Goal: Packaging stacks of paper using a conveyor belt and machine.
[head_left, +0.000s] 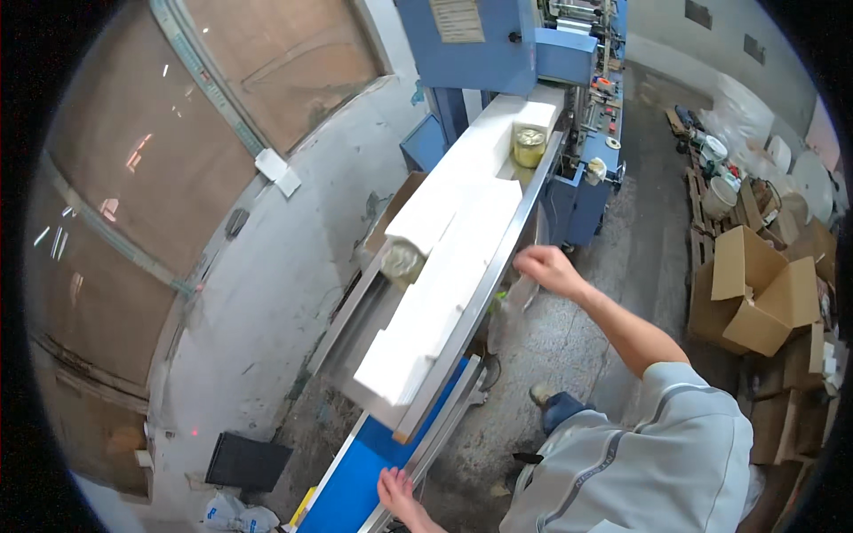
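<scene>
Stands on the right side of a long metal channel (pixel 351 324), dressed in a pale grey short-sleeved shirt (pixel 640 471). Holds the right hand (pixel 549 269) just beside the channel's right rail, with fingers curled inward toward the thumb; cannot tell from this view about any grip or contact there. Hangs the left hand (pixel 397 490) lower down, over the right side of a blue belt (pixel 351 484) below the channel's near end, with fingers slightly bent and loosely parted. Has a far jar (pixel 529 151) with yellowish contents upright in the channel, beside the right rail and in front of a small white block (pixel 538 115). Has a near jar (pixel 402 264) against the rounded end of a long white block (pixel 458 186), just left of a stepped white block (pixel 440 298) along the right rail. Shows clear plastic (pixel 511 315) below that rail, near the right hand. Faces away from an open cardboard box (pixel 771 289) and a loaded pallet (pixel 697 213) on the right; has a blue machine (pixel 466 62) over the channel's far end and a black panel (pixel 247 462) by the left wall.
</scene>
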